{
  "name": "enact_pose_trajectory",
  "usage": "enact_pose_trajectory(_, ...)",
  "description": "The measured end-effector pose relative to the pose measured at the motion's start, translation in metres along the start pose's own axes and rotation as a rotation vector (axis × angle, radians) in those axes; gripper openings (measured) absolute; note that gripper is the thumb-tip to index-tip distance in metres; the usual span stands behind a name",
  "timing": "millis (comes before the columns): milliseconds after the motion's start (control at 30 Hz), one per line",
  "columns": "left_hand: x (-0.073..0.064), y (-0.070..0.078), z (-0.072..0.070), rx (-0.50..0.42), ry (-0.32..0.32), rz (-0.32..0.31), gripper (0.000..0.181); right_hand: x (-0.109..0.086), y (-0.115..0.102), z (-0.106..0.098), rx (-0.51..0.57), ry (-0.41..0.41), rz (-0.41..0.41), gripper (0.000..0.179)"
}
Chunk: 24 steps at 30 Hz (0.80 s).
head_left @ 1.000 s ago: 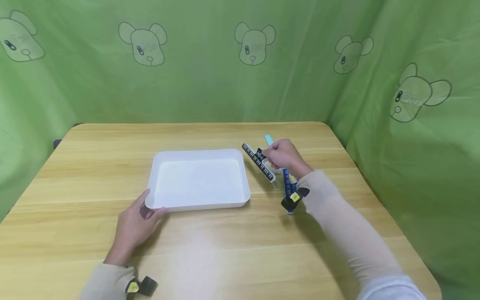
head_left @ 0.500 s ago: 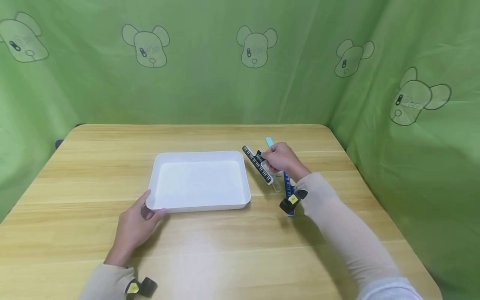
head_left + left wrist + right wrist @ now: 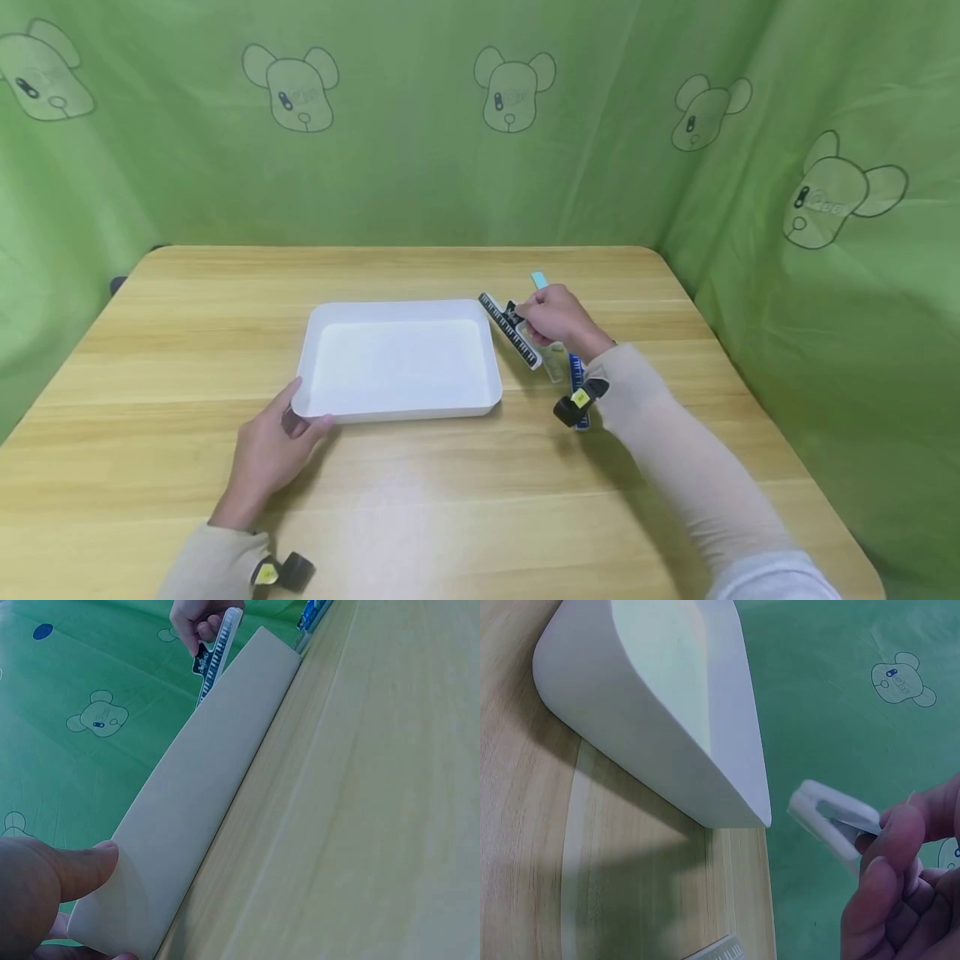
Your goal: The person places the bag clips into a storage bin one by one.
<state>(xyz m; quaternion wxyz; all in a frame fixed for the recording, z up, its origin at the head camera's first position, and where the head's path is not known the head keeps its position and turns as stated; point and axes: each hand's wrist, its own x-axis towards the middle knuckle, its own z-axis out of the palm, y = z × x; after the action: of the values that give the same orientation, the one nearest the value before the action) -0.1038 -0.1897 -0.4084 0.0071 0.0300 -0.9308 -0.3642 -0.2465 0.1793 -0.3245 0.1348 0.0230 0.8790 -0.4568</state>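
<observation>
In the head view, my left hand (image 3: 270, 454) grips the near left corner of a white tray (image 3: 405, 367), thumb along its near wall. The left wrist view shows that thumb (image 3: 90, 868) pressed on the tray's outer wall. My right hand (image 3: 558, 317) pinches a clip (image 3: 512, 332) with a black-and-white piano-key pattern by its dark handle. The clip is held tilted over the table, its upper end right at the tray's far right corner. In the right wrist view the clip (image 3: 829, 817) shows end-on, its white jaws forming a V.
Under and beside my right forearm lies a blue key-patterned clip (image 3: 576, 367), partly covered. A light blue strip (image 3: 539, 280) sticks out behind the right hand, and a clear piece (image 3: 553, 368) lies below it. Green curtains surround the wooden table (image 3: 450, 517).
My right hand has moved slightly left with the piano-key clip, bringing it closer to the tray's right side. The left hand and tray have stayed in place.
</observation>
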Motion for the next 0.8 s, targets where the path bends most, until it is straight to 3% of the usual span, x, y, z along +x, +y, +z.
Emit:
enact_pose_trajectory(267,0.0,0.0,0.0,0.0,0.008,0.013,0.082,-0.002,-0.003,0.004,-0.02,-0.003,-0.022,0.025)
enact_pose_trajectory(800,0.0,0.001,0.0,0.006,-0.017,-0.021,0.084,0.0,-0.002,0.011,-0.021,-0.029,-0.006,0.023)
